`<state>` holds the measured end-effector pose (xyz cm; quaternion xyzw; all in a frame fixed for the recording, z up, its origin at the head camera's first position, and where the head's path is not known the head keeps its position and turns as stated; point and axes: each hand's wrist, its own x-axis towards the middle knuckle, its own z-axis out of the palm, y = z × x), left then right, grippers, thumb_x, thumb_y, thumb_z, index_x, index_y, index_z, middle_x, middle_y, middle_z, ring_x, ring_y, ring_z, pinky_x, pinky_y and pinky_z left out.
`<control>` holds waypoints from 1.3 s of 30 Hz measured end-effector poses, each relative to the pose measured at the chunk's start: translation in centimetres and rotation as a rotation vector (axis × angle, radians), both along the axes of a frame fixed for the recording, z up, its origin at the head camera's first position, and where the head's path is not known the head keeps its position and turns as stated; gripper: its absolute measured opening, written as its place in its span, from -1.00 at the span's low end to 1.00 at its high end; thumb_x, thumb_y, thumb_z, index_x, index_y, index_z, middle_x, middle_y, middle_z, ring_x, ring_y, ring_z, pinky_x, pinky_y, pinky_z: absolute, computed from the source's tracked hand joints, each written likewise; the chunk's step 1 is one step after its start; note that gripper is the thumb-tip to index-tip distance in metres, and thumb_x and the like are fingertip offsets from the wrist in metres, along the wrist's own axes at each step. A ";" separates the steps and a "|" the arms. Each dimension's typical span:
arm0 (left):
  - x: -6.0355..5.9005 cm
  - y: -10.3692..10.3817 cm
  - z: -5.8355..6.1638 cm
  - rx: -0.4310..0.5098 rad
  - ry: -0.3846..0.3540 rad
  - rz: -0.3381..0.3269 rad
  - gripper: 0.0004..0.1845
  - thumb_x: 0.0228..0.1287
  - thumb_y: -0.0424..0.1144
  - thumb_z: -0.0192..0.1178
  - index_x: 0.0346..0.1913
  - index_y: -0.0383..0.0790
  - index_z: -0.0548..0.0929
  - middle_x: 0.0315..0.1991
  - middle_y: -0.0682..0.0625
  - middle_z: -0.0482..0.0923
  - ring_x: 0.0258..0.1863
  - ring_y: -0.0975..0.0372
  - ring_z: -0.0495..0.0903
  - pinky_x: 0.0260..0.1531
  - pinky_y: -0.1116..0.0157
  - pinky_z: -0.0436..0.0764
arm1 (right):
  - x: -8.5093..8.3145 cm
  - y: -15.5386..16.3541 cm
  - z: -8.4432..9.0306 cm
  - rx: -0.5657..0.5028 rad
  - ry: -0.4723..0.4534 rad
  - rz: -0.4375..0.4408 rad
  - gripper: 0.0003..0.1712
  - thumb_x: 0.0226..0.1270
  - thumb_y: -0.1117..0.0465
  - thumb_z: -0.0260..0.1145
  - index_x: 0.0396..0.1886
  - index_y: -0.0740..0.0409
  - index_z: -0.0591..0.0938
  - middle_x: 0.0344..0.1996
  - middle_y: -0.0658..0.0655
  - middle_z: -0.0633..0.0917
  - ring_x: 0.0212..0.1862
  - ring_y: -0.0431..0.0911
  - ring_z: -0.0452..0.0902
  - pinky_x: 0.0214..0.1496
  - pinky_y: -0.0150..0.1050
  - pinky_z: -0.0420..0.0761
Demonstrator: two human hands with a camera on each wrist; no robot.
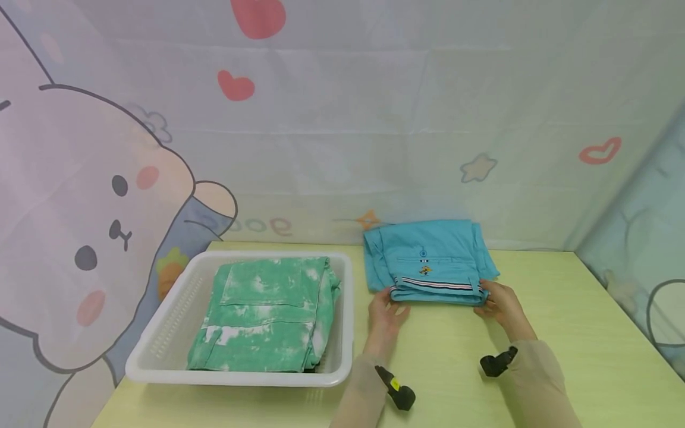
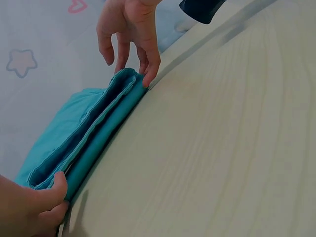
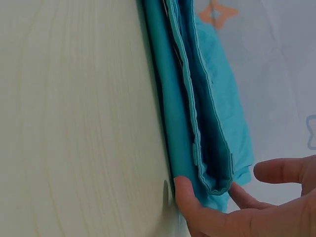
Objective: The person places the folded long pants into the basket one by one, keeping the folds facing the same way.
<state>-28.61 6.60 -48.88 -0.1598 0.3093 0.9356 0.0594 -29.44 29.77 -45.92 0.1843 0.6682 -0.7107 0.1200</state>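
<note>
A folded pair of blue shorts (image 1: pixel 428 261) with a striped waistband lies on the pale green table (image 1: pixel 562 333), right of centre. My left hand (image 1: pixel 386 298) is at its near left corner; in the left wrist view the thumb lies on the top layer and curled fingers (image 2: pixel 52 213) sit under the edge. My right hand (image 1: pixel 489 297) is at the near right corner. In the right wrist view its thumb (image 3: pixel 185 195) presses the lower edge of the shorts (image 3: pixel 197 98) and a finger lies on the far side; the index finger is lifted.
A white plastic basket (image 1: pixel 166 333) holding a folded green tie-dye garment (image 1: pixel 267 309) stands on the table's left half. A printed cartoon curtain (image 1: pixel 342 119) hangs behind and at both sides. Black wrist mounts (image 1: pixel 398 389) sit on both forearms.
</note>
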 end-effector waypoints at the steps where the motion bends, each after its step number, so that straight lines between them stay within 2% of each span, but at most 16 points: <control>1: 0.0 0.0 0.0 -0.011 0.004 -0.007 -0.47 0.29 -0.31 -0.16 0.27 -0.48 0.09 0.31 -0.39 -0.06 0.31 -0.16 0.03 0.20 -0.11 0.18 | 0.0 0.0 0.0 0.001 0.001 0.008 -0.30 0.34 0.16 -0.15 0.38 0.29 -0.15 0.33 0.40 -0.42 0.38 0.24 -0.25 -0.12 -0.25 0.55; 7: -0.2 0.0 0.0 -0.049 -0.014 -0.024 -0.47 0.30 -0.30 -0.13 0.27 -0.48 0.11 0.32 -0.40 -0.10 0.32 -0.20 -0.04 0.17 -0.12 0.22 | 0.4 -0.1 -0.1 0.026 0.014 0.045 -0.36 0.35 0.14 -0.15 0.39 0.18 -0.02 0.37 0.30 -0.35 0.35 0.21 -0.24 -0.11 -0.17 0.52; 10: -0.2 0.0 0.0 -0.082 -0.030 -0.038 -0.48 0.29 -0.31 -0.11 0.26 -0.49 0.14 0.33 -0.39 -0.12 0.33 -0.19 -0.06 0.17 -0.11 0.23 | 0.5 -0.1 0.0 0.041 0.012 0.066 -0.36 0.36 0.13 -0.16 0.39 0.18 -0.03 0.38 0.28 -0.34 0.35 0.23 -0.28 -0.12 -0.13 0.53; 17: 0.2 0.0 0.3 -0.088 0.014 -0.046 -0.46 0.32 -0.36 -0.23 0.29 -0.56 -0.01 0.34 -0.43 -0.21 0.33 -0.21 -0.11 0.24 -0.09 0.12 | 0.7 0.2 0.2 0.030 -0.007 0.102 -0.32 0.34 0.13 -0.13 0.39 0.19 -0.08 0.36 0.31 -0.41 0.35 0.29 -0.36 -0.13 -0.08 0.54; 23: 0.8 0.1 0.5 -0.139 0.002 -0.063 -0.46 0.32 -0.37 -0.27 0.30 -0.57 -0.05 0.34 -0.43 -0.19 0.33 -0.21 -0.11 0.26 -0.06 0.09 | 1.3 0.5 0.2 0.048 -0.011 0.148 -0.30 0.33 0.11 -0.14 0.39 0.22 -0.12 0.35 0.35 -0.42 0.36 0.32 -0.37 -0.11 -0.05 0.54; 27: 0.9 0.2 0.1 -0.165 -0.008 -0.088 -0.43 0.29 -0.37 -0.26 0.30 -0.57 -0.09 0.34 -0.44 -0.22 0.33 -0.22 -0.13 0.26 -0.06 0.09 | 1.7 0.9 0.1 0.064 -0.006 0.182 -0.29 0.35 0.09 -0.15 0.39 0.24 -0.14 0.34 0.37 -0.42 0.35 0.35 -0.36 -0.11 -0.03 0.53; 34: 0.7 0.7 -1.5 -0.116 -0.053 -0.084 -0.35 0.20 -0.43 -0.19 0.31 -0.56 -0.14 0.34 -0.43 -0.27 0.32 -0.26 -0.16 0.25 -0.11 0.06 | 2.5 1.6 0.0 0.104 0.006 0.254 -0.30 0.38 0.09 -0.20 0.38 0.25 -0.19 0.34 0.37 -0.44 0.32 0.40 -0.36 -0.13 -0.06 0.54; 39: 1.5 0.7 -1.4 -0.119 -0.074 -0.091 -0.32 0.15 -0.46 -0.19 0.30 -0.58 -0.20 0.32 -0.48 -0.30 0.30 -0.29 -0.21 0.26 -0.13 -0.03 | 3.0 2.2 -0.2 0.103 0.008 0.297 -0.29 0.38 0.09 -0.16 0.38 0.26 -0.19 0.34 0.36 -0.44 0.31 0.42 -0.36 -0.12 -0.06 0.55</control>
